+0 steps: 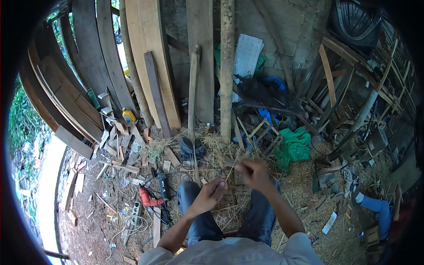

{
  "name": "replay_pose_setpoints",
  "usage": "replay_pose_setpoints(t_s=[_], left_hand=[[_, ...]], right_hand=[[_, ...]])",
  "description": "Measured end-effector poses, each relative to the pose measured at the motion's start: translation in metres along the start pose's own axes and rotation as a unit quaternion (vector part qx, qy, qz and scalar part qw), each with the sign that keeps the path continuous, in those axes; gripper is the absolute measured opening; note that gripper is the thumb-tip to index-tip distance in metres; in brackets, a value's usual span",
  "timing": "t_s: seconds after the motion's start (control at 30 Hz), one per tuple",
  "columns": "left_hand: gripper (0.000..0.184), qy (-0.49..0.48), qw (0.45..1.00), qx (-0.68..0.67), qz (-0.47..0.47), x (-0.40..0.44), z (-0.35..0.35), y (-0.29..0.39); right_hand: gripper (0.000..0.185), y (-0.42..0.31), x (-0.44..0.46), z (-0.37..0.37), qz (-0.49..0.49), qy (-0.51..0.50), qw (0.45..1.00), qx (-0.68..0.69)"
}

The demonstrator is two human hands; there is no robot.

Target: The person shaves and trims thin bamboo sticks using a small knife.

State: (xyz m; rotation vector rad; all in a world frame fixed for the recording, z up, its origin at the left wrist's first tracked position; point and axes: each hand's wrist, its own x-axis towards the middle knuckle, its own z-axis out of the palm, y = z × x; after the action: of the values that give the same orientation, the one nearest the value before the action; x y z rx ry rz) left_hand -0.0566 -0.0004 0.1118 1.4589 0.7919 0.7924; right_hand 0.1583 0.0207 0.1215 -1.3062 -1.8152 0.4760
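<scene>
My left hand (213, 193) is closed in a pinch on the lower end of a thin pale strip (230, 172), which looks like split bamboo or wood. The strip points up and away from me, between my knees. Just right of it, my right hand (256, 176) is curled closed and slightly blurred. A short greyish, blade-like shape (230, 162) juts left from its fingers, too unclear to name. Beneath both hands, straw-like shavings (216, 148) cover the ground.
A red power tool (150, 198) and a dark grinder-like tool (163, 184) lie left of my leg, near a power strip (136, 213) with cords. Tall planks (152, 44) lean ahead. A green plastic bag (295, 145) lies right. Another person's leg (375, 211) shows far right.
</scene>
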Motion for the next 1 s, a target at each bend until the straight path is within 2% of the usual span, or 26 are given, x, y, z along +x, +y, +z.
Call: replay_pose_setpoints(t_s=[0.07, 0.1, 0.17, 0.3, 0.37, 0.4, 0.47, 0.5, 0.57, 0.7, 0.77, 0.8, 0.87, 1.0], left_hand=[[0.018, -0.008, 0.999, 0.037, -0.014, -0.002, -0.001, -0.003], [0.018, -0.009, 0.999, 0.038, -0.016, -0.002, -0.001, -0.003], [0.018, 0.008, 0.999, 0.046, 0.013, -0.004, 0.001, -0.002], [0.019, -0.001, 0.998, 0.066, 0.001, -0.002, 0.0, -0.003], [0.019, 0.0, 0.998, 0.057, 0.0, -0.002, 0.0, -0.006], [0.019, -0.003, 0.998, 0.057, -0.004, -0.004, 0.001, -0.006], [0.018, -0.001, 1.0, 0.01, -0.013, -0.003, 0.002, 0.0], [0.018, 0.003, 1.0, 0.009, -0.01, -0.002, 0.002, 0.001], [0.015, -0.002, 0.999, -0.016, -0.029, -0.002, 0.003, 0.001], [0.012, -0.006, 1.0, 0.011, 0.005, -0.002, 0.002, -0.002], [0.015, -0.028, 0.999, -0.04, -0.009, -0.002, 0.001, -0.001], [0.015, -0.026, 0.999, -0.039, -0.006, -0.002, 0.001, 0.001], [0.013, -0.027, 0.999, -0.023, -0.013, -0.002, 0.002, 0.004], [0.016, -0.016, 0.998, -0.051, -0.021, -0.002, 0.002, 0.002]], right_hand=[[0.021, -0.016, -0.012, 0.013, -0.125, -0.005, 0.991, 0.044], [0.021, -0.011, -0.008, 0.008, -0.122, -0.004, 0.991, 0.045], [0.023, 0.004, 0.001, -0.007, 0.04, -0.008, 0.999, 0.027], [0.023, -0.011, -0.003, 0.0, 0.0, 0.007, 0.999, 0.031], [0.021, -0.011, -0.006, 0.008, -0.091, 0.041, 0.993, 0.064], [0.021, -0.005, -0.006, 0.004, -0.086, 0.042, 0.993, 0.064], [0.021, 0.009, 0.005, -0.014, 0.067, 0.029, 0.997, -0.004], [0.021, -0.001, 0.004, -0.011, 0.062, 0.028, 0.998, -0.005], [0.017, -0.027, -0.009, 0.001, -0.063, -0.004, 0.997, 0.047], [0.014, -0.015, -0.005, -0.007, -0.097, -0.002, 0.995, 0.019], [0.011, -0.005, 0.007, -0.024, 0.103, -0.026, 0.994, 0.006], [0.011, -0.008, 0.003, -0.016, 0.099, -0.025, 0.995, 0.006], [0.011, -0.018, -0.014, 0.007, -0.128, -0.022, 0.991, 0.023], [0.013, -0.018, -0.004, -0.007, -0.055, -0.002, 0.998, 0.044]])
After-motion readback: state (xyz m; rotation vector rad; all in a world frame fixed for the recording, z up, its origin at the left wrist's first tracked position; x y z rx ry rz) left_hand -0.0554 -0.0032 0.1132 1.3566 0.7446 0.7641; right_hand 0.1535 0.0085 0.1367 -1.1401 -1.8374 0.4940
